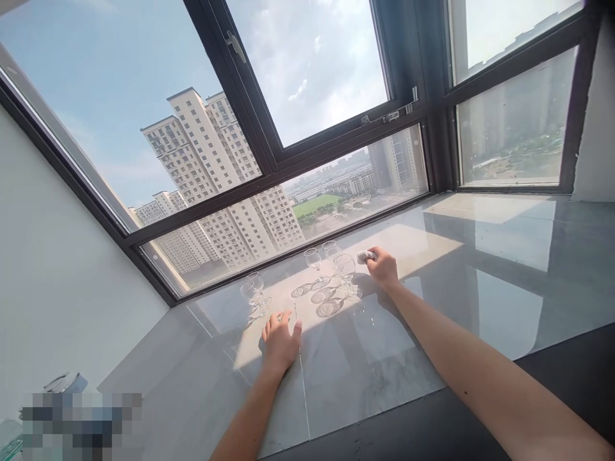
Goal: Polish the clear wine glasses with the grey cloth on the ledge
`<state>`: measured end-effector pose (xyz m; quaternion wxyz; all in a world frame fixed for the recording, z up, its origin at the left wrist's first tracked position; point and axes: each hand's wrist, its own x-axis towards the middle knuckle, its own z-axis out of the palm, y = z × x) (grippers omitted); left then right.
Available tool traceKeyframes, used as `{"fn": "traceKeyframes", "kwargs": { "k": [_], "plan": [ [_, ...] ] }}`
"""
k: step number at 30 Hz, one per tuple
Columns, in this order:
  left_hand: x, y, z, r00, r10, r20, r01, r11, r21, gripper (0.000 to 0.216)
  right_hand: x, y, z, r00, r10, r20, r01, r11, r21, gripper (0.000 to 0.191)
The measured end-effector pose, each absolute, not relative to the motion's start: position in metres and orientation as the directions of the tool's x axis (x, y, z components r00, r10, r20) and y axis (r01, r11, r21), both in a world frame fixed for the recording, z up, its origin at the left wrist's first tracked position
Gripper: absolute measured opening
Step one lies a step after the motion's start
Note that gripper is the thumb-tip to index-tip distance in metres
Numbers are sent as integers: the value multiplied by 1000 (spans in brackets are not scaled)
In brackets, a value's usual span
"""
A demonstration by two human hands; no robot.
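Observation:
My left hand (282,341) rests low over the tiled window ledge (365,365), its fingers apart and nothing visible in them. Just beyond its fingertips, clear stemmed glasses (253,290) stand close together. Three more clear glasses, among them a front glass (344,265) and a left glass (312,258), stand upright in the sunlight between my two hands, casting shadows on the tiles. To the right of these, my right hand (384,267) grips a small white wad (364,257), which could be a cloth or tissue. The wad appears apart from the glasses.
Behind the ledge runs a dark-framed window (269,168) with a handle (236,47); tall buildings show outside. A white wall (62,243) rises at left. At the lower left is a pixelated patch with a partly hidden container (67,382) above it.

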<state>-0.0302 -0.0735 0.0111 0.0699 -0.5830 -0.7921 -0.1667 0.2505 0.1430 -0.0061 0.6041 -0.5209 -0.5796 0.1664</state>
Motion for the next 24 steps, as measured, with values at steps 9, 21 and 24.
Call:
{"fn": "traceKeyframes", "kwargs": {
  "k": [9,21,24],
  "plan": [
    [57,-34,23,308,912,271,890,-377,255,54,248,143,-7,269,784,559,391,441,-808,21],
    [82,-34,26,308,948,86,925,-319,204,65,248,140,-4,260,795,548,389,433,-813,21],
    [73,-60,26,311,945,101,927,-325,189,66,248,143,-7,271,792,548,386,431,-815,20]
  ]
}}
